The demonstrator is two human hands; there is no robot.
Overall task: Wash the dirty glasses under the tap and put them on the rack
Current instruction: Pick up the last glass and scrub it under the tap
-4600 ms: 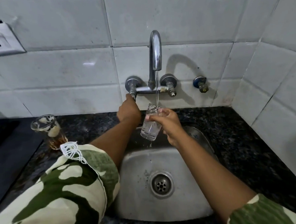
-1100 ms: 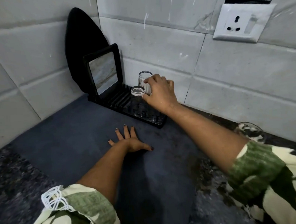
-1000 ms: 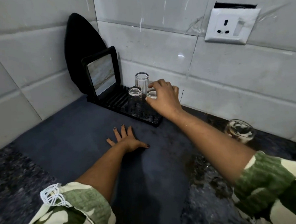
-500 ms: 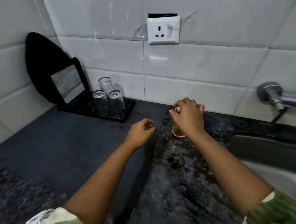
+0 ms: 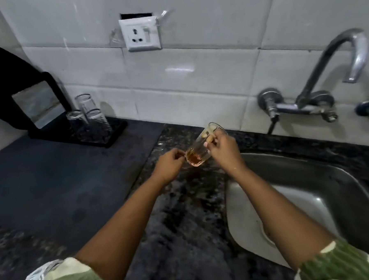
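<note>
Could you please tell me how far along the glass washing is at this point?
Done: three clear glasses stand on the black rack. In hand: the right hand grips a tilted glass with brown dregs; the left hand is at its base. Left: rinsing it under the curved steel tap, then racking it.

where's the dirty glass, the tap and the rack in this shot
dirty glass [image 5: 198,153], head view, on its lower wall above the brown dregs
tap [image 5: 333,55], head view, on the curved spout
rack [image 5: 114,132], head view, on the bare right end of the black tray
</note>
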